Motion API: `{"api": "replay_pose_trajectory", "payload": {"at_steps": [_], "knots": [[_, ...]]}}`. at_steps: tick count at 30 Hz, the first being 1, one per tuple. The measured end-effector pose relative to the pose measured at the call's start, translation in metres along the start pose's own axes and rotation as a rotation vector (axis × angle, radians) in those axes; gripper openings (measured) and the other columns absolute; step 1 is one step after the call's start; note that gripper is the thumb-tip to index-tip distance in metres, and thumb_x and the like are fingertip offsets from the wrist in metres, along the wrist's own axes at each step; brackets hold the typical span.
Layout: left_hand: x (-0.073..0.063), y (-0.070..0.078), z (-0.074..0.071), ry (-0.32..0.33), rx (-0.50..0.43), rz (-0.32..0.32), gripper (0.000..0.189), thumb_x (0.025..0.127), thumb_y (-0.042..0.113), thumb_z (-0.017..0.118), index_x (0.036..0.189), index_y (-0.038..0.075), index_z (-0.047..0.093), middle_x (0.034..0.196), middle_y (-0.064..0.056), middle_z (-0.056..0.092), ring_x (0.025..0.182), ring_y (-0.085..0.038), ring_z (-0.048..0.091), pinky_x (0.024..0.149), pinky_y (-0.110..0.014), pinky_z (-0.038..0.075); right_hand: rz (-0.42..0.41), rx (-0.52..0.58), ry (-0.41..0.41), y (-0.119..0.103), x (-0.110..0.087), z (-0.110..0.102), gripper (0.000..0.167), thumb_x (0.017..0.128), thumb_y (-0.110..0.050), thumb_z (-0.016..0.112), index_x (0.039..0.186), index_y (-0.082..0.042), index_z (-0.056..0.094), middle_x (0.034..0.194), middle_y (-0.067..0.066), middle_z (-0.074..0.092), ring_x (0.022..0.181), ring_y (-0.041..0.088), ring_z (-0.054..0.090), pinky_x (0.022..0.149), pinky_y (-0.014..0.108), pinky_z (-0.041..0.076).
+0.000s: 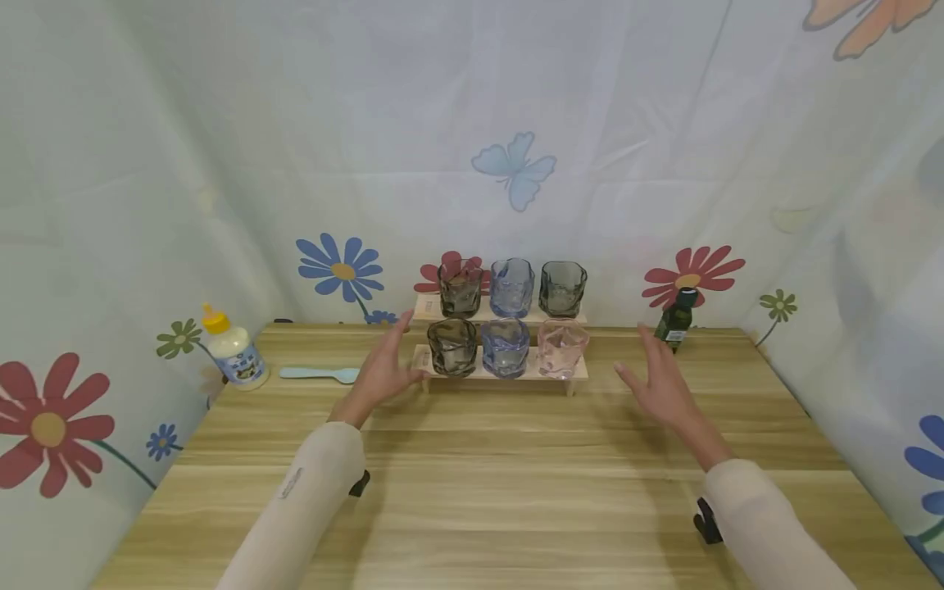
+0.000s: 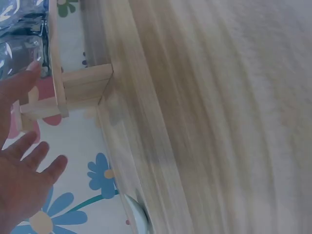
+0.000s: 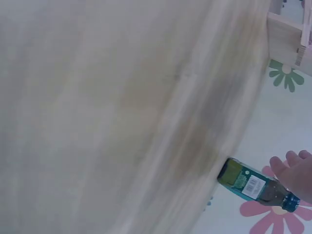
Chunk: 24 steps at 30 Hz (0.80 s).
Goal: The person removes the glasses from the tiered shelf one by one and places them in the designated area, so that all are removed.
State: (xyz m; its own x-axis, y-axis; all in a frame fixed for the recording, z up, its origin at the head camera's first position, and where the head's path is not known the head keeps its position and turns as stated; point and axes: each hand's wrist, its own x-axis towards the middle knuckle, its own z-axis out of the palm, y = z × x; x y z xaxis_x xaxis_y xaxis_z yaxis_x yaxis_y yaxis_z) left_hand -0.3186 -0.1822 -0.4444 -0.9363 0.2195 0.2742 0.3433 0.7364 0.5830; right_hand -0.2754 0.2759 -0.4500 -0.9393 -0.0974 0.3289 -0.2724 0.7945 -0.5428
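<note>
A two-step wooden rack [image 1: 422,358] stands at the back of the table, holding tinted glasses in two rows. On the lower step sit a brownish glass [image 1: 453,348], a blue glass [image 1: 505,348] and a pink glass [image 1: 562,350]; the upper step carries a grey-brown glass [image 1: 460,291], another blue glass [image 1: 512,288] and a dark grey glass [image 1: 563,290]. My left hand [image 1: 383,369] is at the rack's left end, fingers extended and thumb toward the lower step. To the right, apart from the rack, my right hand [image 1: 664,389] has its fingers spread, near a green bottle [image 1: 675,324].
A white squeeze bottle [image 1: 242,360] with a yellow cap stands at the table's left edge. Between it and my left hand lies a pale blue spoon [image 1: 317,374]. A flowered cloth [image 1: 516,221] hangs behind the wooden table [image 1: 516,483] and along its sides.
</note>
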Motion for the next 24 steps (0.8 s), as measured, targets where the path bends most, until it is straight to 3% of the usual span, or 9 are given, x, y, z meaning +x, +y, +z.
{"api": "replay_pose_trajectory", "payload": {"at_steps": [6,16,24], "knots": [[0.01,-0.001,0.001,-0.076,-0.02,-0.015,0.113,0.076,0.014,0.087,0.161,0.022,0.014,0.149,-0.024,0.047,0.135,-0.046,0.047,0.105,-0.064,0.041,-0.022,0.087,0.024,-0.011,0.016,-0.009,0.074,0.105,-0.038,0.047,0.161,-0.01,0.008,0.161,0.032,0.021,0.146,0.053,0.022,0.113,0.071,0.021],[0.019,-0.003,0.002,-0.157,-0.024,0.007,0.107,0.076,0.014,0.087,0.159,0.02,0.02,0.132,-0.024,0.062,0.119,-0.044,0.06,0.1,-0.06,0.046,0.022,0.123,-0.022,-0.026,0.04,-0.017,0.082,0.102,-0.05,0.05,0.162,-0.021,0.003,0.165,0.023,0.018,0.148,0.046,0.024,0.111,0.072,0.024],[0.021,-0.001,-0.002,-0.207,-0.03,-0.016,0.104,0.077,0.016,0.087,0.158,0.022,0.021,0.134,-0.025,0.061,0.12,-0.046,0.059,0.098,-0.06,0.047,-0.003,0.113,-0.014,-0.037,0.057,-0.016,0.084,0.1,-0.049,0.054,0.162,-0.017,0.008,0.165,0.021,0.019,0.147,0.046,0.029,0.112,0.069,0.027]]}}
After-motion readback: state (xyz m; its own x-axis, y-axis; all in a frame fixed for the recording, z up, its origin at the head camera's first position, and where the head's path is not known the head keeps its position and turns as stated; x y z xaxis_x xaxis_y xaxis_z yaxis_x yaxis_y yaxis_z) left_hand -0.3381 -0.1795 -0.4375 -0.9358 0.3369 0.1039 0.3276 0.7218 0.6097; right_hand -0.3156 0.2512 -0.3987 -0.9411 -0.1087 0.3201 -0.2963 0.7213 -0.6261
